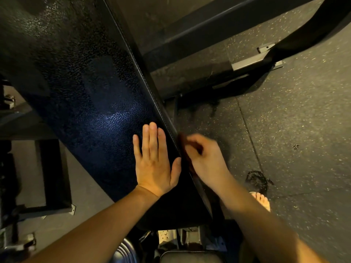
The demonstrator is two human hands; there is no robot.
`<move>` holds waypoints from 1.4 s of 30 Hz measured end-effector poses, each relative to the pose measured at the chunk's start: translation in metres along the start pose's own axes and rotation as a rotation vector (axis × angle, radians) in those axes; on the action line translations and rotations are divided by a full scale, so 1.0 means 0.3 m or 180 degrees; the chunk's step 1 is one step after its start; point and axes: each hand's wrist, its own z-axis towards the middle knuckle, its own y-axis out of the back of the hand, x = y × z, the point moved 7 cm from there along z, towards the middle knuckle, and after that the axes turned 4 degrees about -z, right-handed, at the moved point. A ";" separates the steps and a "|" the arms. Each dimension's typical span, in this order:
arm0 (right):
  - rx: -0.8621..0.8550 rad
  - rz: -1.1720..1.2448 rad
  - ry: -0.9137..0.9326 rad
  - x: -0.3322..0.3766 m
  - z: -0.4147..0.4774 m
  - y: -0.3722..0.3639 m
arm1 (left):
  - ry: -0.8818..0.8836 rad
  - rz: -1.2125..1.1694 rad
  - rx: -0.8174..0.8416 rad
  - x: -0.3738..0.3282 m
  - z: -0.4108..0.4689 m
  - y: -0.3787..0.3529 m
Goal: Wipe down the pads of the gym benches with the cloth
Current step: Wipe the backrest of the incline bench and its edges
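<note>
Left hand [154, 164] flat, fingers straight and together, pressed on near end of dark textured bench pad [85, 82]; right hand [204, 160] just beside, fingers curled on dark cloth [185, 145], blurred, against pad's right side edge; farther off, metal frame foot [252, 63] on speckled floor [294, 111].

The black pebbled bench pad [91, 88] runs diagonally — a dark, blurred cloth [185, 149] sits against its right edge.
</note>
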 end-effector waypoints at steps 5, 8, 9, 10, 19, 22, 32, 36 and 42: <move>-0.0254 0.0383 0.0837 0.210 0.117 -0.009 | 0.0035 0.0091 0.0100 0.005 -0.002 -0.004; 0.0186 0.0083 0.0103 0.005 -0.068 0.000 | -0.0029 0.0056 0.0035 0.001 0.002 0.004; 0.0267 -0.0086 -0.0046 -0.028 -0.096 0.005 | -0.0034 0.0056 0.0034 -0.001 0.002 0.007; 0.0226 -0.0276 -0.0057 -0.027 -0.081 0.013 | -0.0036 0.0071 0.0024 -0.005 0.002 0.010; -0.0322 0.0344 0.0996 0.294 0.130 0.010 | -0.0047 0.0118 0.0048 -0.004 -0.001 0.010; 0.0695 -0.0594 -0.0210 -0.033 -0.024 0.014 | -0.0093 0.0022 -0.0019 -0.007 -0.003 0.011; -0.0369 0.0822 0.0941 0.388 0.243 0.044 | -0.0071 0.0073 0.0024 -0.004 -0.003 0.004; 0.0130 0.0125 0.0964 0.248 0.085 0.046 | -0.0076 0.0052 -0.0017 -0.004 -0.005 0.009; 0.0264 0.0621 0.0122 0.101 0.105 0.142 | -0.0081 0.0024 -0.0064 -0.004 -0.002 0.012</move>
